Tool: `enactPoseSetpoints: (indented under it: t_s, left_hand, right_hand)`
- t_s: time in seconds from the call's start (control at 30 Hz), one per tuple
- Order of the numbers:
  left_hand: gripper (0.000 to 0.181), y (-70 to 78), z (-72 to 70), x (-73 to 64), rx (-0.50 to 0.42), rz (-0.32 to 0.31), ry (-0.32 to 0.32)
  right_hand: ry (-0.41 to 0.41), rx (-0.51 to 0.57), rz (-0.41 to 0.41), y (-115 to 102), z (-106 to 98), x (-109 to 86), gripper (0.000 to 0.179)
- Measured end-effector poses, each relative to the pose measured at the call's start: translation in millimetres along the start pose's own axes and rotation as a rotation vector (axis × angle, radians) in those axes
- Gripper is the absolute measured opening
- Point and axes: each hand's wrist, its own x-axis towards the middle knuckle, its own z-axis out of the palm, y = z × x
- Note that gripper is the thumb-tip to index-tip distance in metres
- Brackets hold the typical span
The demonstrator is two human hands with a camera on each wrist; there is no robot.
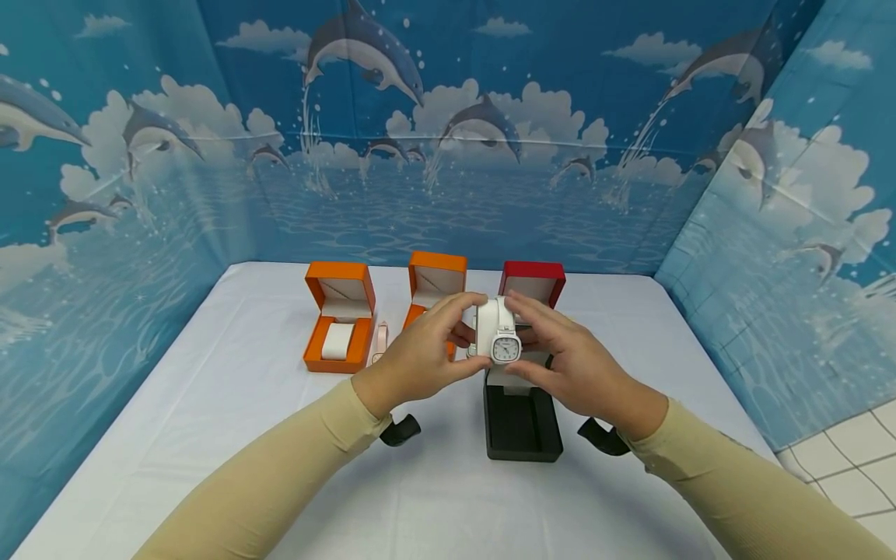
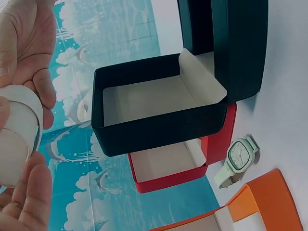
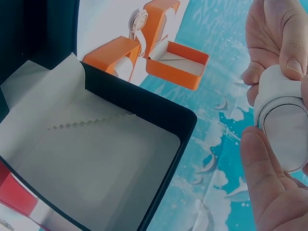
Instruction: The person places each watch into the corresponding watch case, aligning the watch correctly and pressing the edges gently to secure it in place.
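A white wristwatch (image 1: 505,348) with a squarish dial is wrapped round a white watch cushion (image 1: 486,330), held up in the head view between both hands. My left hand (image 1: 420,346) pinches its left side with thumb and fingers. From the right, my right hand (image 1: 577,362) grips the other side, thumb low and index finger high. Just beneath and nearer to me stands an open black watch box (image 1: 523,428), its base hollow. The right wrist view shows the cushion (image 3: 286,137) between the fingers, beside the box's pale-lined lid (image 3: 110,159).
An orange box (image 1: 339,342) with a white cushion stands at the left. Beside it lies a pink-strapped watch (image 1: 381,338). Another orange box (image 1: 437,272) and a red box (image 1: 533,272) stand behind the hands. A pale green watch (image 2: 238,156) lies near the red box.
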Motion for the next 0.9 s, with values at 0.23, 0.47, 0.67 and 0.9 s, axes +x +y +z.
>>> enactPoseSetpoints:
  t_s: [0.23,0.47,0.67,0.9]
  left_hand:
    - [0.074,0.7,-0.1,0.6,0.004,0.001,-0.005]
    - [0.074,1.9,0.0,1.0,-0.014,-0.004,-0.013]
    - [0.075,1.9,0.1,0.9,0.007,-0.001,-0.004]
    - [0.075,1.3,0.3,0.2,0.016,0.002,0.0]
  right_hand:
    - [-0.001,0.008,0.01,0.4,0.0,0.4,0.091]
    - [-0.001,-0.003,0.006,0.5,-0.3,0.5,0.091]
    - [-0.001,-0.012,0.002,0.6,-0.2,1.2,0.092]
    - [-0.003,-0.013,0.015,-0.1,0.3,2.1,0.091]
